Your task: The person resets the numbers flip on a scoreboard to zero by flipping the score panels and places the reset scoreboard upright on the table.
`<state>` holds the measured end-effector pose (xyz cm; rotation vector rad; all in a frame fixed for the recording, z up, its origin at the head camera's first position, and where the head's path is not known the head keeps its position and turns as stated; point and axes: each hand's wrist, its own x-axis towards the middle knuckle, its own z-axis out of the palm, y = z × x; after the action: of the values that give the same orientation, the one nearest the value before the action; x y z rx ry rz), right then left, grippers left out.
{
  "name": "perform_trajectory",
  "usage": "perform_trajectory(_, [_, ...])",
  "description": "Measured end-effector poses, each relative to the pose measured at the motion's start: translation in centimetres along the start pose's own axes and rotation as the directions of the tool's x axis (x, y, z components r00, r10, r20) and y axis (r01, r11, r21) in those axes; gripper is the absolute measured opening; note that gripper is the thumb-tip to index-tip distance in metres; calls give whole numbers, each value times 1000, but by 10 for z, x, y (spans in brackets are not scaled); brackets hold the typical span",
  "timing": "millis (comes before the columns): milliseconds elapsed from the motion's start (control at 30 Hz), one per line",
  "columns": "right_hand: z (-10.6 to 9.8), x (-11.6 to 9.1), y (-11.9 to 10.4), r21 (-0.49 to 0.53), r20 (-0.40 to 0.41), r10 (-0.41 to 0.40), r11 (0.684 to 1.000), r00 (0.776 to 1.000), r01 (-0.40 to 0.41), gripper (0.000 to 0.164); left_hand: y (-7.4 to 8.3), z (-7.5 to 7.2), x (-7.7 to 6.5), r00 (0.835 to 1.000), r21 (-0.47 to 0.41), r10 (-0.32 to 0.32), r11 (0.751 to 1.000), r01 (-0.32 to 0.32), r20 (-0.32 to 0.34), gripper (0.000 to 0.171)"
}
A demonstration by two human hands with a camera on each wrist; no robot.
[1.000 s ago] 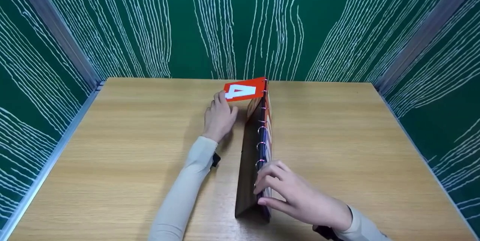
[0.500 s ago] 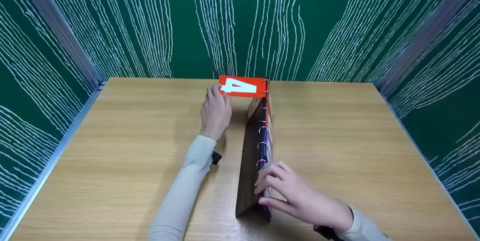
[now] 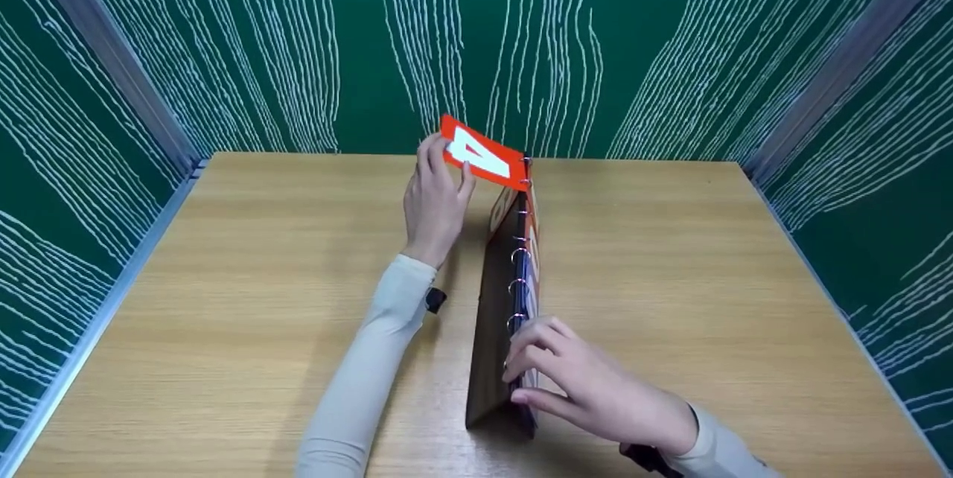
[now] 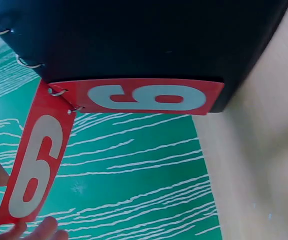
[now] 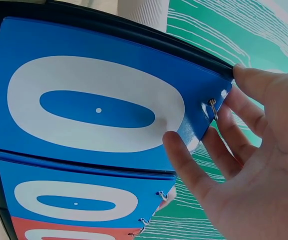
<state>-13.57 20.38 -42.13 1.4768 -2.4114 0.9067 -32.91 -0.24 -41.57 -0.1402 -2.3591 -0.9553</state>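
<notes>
A tabletop flip scoreboard [image 3: 493, 314] stands like a tent on the table, its ringed top edge running away from me. At the far end, my left hand [image 3: 434, 210] pinches the free end of a red number card [image 3: 484, 154], raised and slanting up from its rings. White digits mark both faces; in the left wrist view the underside of the red card [image 4: 36, 165] shows. Another red card [image 4: 149, 96] hangs on the board's dark back. My right hand [image 3: 603, 396] grips the near end of the top edge, fingers around a blue card [image 5: 97, 102] with a white 0.
The wooden table [image 3: 246, 299] extends on both sides of the scoreboard. Green walls [image 3: 372, 31] with white wavy lines enclose it at the back and sides. More cards, a blue one [image 5: 76, 172] and a red one [image 5: 33, 225], hang further along the front.
My left hand has lifted the red card's free end, so the card has swung from slanting down, through level, to slanting upward. The right hand and the scoreboard stay in place.
</notes>
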Motion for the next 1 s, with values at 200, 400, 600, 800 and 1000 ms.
perform_trajectory(200, [0,0,1,-18,-23,-15,1000,1000,15,16,11,1,3,997,-27,83,996,-83,-6,66])
perform_trajectory(400, [0,0,4,-29,-27,-17,999,999,17,19,22,5,7,991,-94,131,987,-131,-5,78])
perform_trajectory(600, [0,1,3,-27,-24,-12,1000,1000,12,20,29,9,10,983,-79,180,981,-176,46,80])
perform_trajectory(800, [-1,0,2,-27,-18,-13,1000,1000,13,13,31,14,10,968,1,227,974,-229,109,77])
perform_trajectory(1000, [0,0,2,-42,-24,-27,999,999,26,12,33,18,10,954,45,266,961,-274,139,76])
